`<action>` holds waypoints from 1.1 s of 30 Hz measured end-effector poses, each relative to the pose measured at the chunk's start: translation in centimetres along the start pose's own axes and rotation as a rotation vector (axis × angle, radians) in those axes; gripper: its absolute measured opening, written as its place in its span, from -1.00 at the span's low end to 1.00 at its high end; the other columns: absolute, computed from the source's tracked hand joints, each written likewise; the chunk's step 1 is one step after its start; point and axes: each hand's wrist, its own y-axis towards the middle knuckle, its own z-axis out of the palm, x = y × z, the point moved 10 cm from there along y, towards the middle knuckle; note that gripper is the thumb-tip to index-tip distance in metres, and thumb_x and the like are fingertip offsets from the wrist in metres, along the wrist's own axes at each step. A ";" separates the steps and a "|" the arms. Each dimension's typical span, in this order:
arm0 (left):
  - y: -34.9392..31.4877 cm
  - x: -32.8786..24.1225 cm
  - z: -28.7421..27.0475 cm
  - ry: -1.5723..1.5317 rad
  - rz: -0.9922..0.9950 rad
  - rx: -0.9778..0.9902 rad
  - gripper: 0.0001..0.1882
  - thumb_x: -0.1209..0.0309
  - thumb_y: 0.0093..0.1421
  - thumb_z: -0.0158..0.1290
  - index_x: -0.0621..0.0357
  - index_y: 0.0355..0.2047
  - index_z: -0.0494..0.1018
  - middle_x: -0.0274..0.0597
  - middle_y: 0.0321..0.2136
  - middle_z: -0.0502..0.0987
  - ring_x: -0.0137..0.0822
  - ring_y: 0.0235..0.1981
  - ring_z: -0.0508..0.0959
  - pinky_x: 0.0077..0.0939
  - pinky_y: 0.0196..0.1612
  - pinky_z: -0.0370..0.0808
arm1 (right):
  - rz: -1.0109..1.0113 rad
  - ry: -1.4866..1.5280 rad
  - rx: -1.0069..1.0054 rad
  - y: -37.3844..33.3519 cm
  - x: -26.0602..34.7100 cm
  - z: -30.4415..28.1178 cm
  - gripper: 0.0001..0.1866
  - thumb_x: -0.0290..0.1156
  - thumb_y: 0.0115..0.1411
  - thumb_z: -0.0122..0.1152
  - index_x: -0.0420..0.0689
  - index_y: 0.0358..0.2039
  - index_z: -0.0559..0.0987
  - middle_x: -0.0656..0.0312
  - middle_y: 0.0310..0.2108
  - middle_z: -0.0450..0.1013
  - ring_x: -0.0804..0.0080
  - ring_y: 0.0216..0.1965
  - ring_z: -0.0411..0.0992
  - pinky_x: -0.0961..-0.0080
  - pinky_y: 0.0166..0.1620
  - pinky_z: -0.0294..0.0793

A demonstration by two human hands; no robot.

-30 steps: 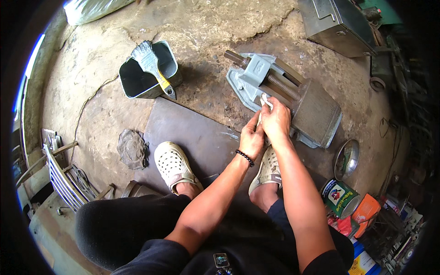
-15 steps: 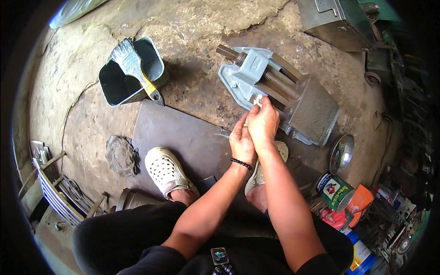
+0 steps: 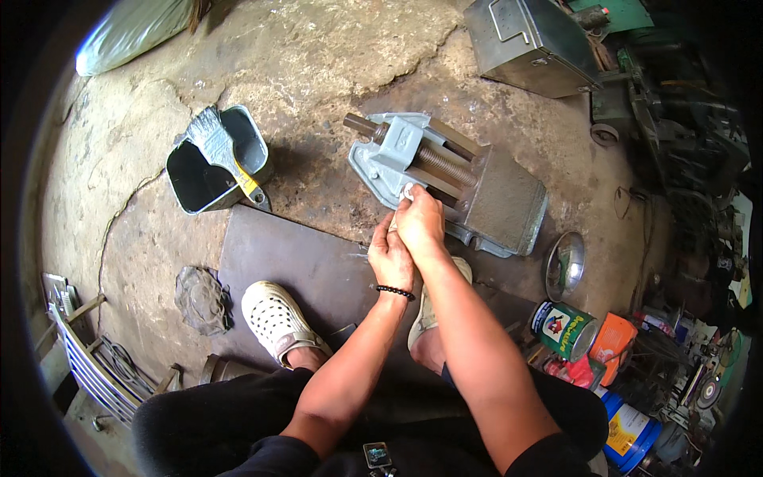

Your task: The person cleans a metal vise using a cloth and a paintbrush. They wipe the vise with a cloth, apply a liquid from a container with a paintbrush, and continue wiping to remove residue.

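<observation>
My right hand (image 3: 420, 226) is closed round a crumpled white scrap (image 3: 408, 191) that looks like cloth; a bit of it sticks out above the fingers. Pressed against it, my left hand (image 3: 390, 256) has its fingers curled, and a sliver of the same white shows between the two hands. Just beyond them a grey-painted machine vise (image 3: 413, 143) lies on the floor, with its screw and bars showing. The hands overlap its near edge in the picture; whether they touch it I cannot tell.
To the left, a paintbrush (image 3: 222, 151) lies across a dark square container (image 3: 191, 187). A crumpled grey rag (image 3: 202, 300) and a metal sheet (image 3: 286, 246) lie nearer. On the right are a metal bowl (image 3: 565, 266), a green can (image 3: 563, 330), a blue bucket (image 3: 632, 433) and a metal box (image 3: 532, 48).
My view has shifted, so the vise, container and hands all sit lower or further left in the picture. Both hands stay together around the white scrap beside the vise.
</observation>
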 end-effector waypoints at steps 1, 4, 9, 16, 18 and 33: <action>-0.6 0.1 0.6 0.071 -0.029 0.009 -0.67 0.47 0.33 -0.13 0.41 0.01 0.44 -0.02 -0.19 0.58 -0.39 -0.15 0.55 -0.52 -0.06 0.49 | -0.053 0.013 -0.033 0.1 0.1 -0.9 -0.76 -0.42 0.15 0.12 -0.22 -0.17 0.54 -0.19 -0.40 0.53 -0.22 -0.23 0.52 0.05 -0.14 0.51; -2.7 -1.9 4.5 0.159 0.142 0.085 -0.71 0.46 0.32 -0.05 0.33 0.00 0.45 -0.20 -0.30 0.56 -0.51 -0.31 0.48 -0.60 -0.21 0.47 | 0.019 0.001 0.050 0.9 -3.4 -4.5 -0.69 -0.34 0.20 0.14 -0.19 -0.08 0.54 -0.18 -0.26 0.54 -0.13 -0.20 0.54 0.10 -0.12 0.51; -6.6 -2.6 13.6 0.027 -0.048 0.439 -0.56 0.36 0.33 0.06 0.29 0.14 0.29 -0.35 -0.37 0.53 -0.58 -0.39 0.45 -0.66 -0.32 0.42 | -0.071 0.139 0.193 3.7 -5.2 -14.8 -0.64 -0.21 0.29 0.15 -0.26 -0.10 0.54 0.02 -0.19 0.56 0.25 -0.17 0.53 0.34 -0.10 0.48; -4.8 -6.5 19.1 0.037 -0.093 0.662 -0.39 0.33 0.32 0.08 0.27 0.29 0.14 -0.34 -0.36 0.54 -0.60 -0.39 0.44 -0.65 -0.36 0.42 | -0.026 0.418 0.536 5.0 -3.4 -20.3 -0.66 -0.24 0.29 0.17 -0.23 -0.07 0.47 0.25 -0.22 0.49 0.56 -0.19 0.42 0.57 -0.10 0.41; -3.5 -5.7 19.4 0.136 -0.108 0.699 -0.54 0.39 0.33 0.03 0.26 0.19 0.27 -0.36 -0.37 0.52 -0.61 -0.40 0.42 -0.66 -0.36 0.40 | 0.027 0.592 0.541 5.4 -4.3 -19.7 -0.65 -0.24 0.27 0.19 -0.20 -0.05 0.44 0.29 -0.22 0.47 0.58 -0.20 0.41 0.56 -0.08 0.41; -0.7 0.5 22.0 0.273 -0.080 0.596 -0.80 0.55 0.27 -0.11 0.27 -0.15 0.46 -0.16 -0.56 0.43 -0.43 -0.50 0.41 -0.46 -0.38 0.40 | -0.110 0.944 0.574 10.2 -7.9 -19.6 -0.62 -0.14 0.03 0.37 -0.19 -0.55 0.46 0.05 -0.37 0.47 0.24 -0.28 0.42 0.36 -0.08 0.33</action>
